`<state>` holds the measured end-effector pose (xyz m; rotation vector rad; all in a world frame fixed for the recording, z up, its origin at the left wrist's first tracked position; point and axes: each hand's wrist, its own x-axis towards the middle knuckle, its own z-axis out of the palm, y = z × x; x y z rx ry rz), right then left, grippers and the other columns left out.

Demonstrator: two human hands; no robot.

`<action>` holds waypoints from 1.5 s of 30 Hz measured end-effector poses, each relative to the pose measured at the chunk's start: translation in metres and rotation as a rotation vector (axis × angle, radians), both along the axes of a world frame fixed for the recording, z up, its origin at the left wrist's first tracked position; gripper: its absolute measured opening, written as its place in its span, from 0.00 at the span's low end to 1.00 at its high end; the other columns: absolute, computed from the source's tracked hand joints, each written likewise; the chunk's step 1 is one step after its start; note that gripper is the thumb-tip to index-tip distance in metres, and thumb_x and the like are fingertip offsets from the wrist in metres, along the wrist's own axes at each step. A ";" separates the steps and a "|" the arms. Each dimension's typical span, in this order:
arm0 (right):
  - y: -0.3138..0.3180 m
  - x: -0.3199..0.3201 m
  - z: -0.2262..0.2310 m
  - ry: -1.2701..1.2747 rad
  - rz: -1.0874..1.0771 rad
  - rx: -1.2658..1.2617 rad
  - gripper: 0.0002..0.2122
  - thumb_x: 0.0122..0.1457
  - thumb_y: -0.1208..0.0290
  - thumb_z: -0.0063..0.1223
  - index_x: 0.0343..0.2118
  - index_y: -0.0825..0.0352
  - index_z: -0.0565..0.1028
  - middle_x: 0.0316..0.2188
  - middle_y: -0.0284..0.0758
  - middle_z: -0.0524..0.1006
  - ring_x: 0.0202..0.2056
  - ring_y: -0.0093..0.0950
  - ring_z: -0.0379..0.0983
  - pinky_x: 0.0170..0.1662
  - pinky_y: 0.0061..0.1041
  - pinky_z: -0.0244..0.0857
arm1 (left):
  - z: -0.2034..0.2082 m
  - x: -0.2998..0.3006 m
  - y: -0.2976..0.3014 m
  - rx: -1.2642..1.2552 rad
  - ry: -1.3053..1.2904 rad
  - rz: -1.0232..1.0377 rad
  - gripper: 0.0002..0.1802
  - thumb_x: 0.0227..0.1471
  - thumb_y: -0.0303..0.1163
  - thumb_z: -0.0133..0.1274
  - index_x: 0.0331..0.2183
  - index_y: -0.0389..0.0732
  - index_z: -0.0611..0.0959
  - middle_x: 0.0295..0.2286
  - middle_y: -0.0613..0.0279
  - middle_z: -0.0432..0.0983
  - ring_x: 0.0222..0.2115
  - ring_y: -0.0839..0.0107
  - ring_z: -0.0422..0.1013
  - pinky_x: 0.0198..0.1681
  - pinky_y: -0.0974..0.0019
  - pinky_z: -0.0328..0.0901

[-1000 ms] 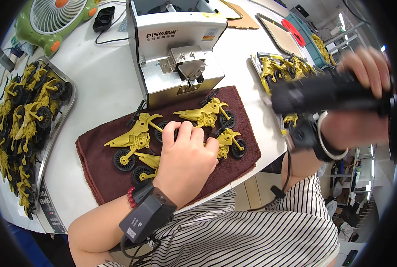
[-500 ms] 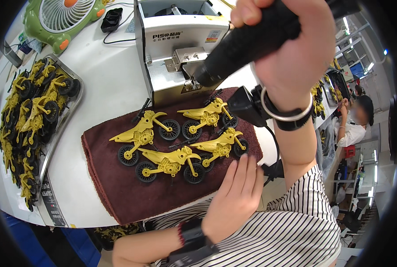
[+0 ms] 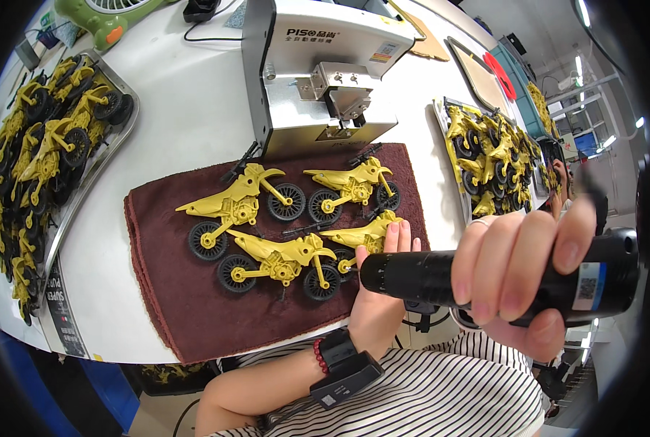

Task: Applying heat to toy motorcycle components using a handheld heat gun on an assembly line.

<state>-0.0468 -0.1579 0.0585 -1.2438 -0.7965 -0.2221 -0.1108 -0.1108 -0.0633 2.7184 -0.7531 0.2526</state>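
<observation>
My right hand (image 3: 511,273) is closed around a black electric screwdriver (image 3: 412,277), held almost level. Its thin bit points left and meets the rear wheel area of the near-right yellow toy motorcycle (image 3: 365,237). My left hand (image 3: 380,309) holds this motorcycle's front end between thumb and fingers; the screwdriver hides part of the hand, and the front wheel is hidden. Beside it on the folded brown cloth (image 3: 194,320) lie a near-left toy motorcycle (image 3: 277,258), a far-left toy motorcycle (image 3: 237,200) and a far-right toy motorcycle (image 3: 350,182), all with black wheels.
Behind the cloth stands a metal screw feeder (image 3: 325,58). Trays heaped with yellow motorcycles flank it: a left tray (image 3: 84,200) and a right tray (image 3: 441,138). A green fan (image 3: 110,29) is at the far left. Another person's hand (image 3: 560,175) shows at the right.
My right hand has brought the screwdriver from the screw feeder down to the near-right motorcycle. My left hand has moved up onto that motorcycle's front end. The view has shifted.
</observation>
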 end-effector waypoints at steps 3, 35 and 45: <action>0.005 0.001 -0.005 0.014 0.007 0.013 0.17 0.48 0.75 0.52 0.36 0.65 0.56 0.20 0.33 0.68 0.18 0.23 0.68 0.23 0.22 0.65 | -0.001 -0.001 -0.003 -0.090 0.016 0.026 0.28 0.48 0.39 0.37 0.52 0.41 0.61 0.55 0.53 0.51 0.57 0.60 0.47 0.54 0.42 0.43; 0.006 0.011 0.010 0.045 -0.013 0.058 0.14 0.45 0.77 0.49 0.33 0.66 0.57 0.19 0.30 0.65 0.17 0.20 0.63 0.22 0.20 0.60 | -0.013 -0.003 0.003 0.032 0.014 0.049 0.28 0.48 0.39 0.38 0.51 0.41 0.63 0.55 0.57 0.52 0.58 0.61 0.46 0.54 0.44 0.46; -0.004 0.082 0.051 0.034 -0.127 0.010 0.10 0.48 0.71 0.43 0.32 0.69 0.63 0.24 0.33 0.61 0.26 0.24 0.59 0.36 0.28 0.53 | -0.002 -0.003 0.005 0.055 0.064 -0.032 0.51 0.29 0.62 0.53 0.54 0.48 0.61 0.56 0.52 0.48 0.59 0.57 0.41 0.52 0.37 0.44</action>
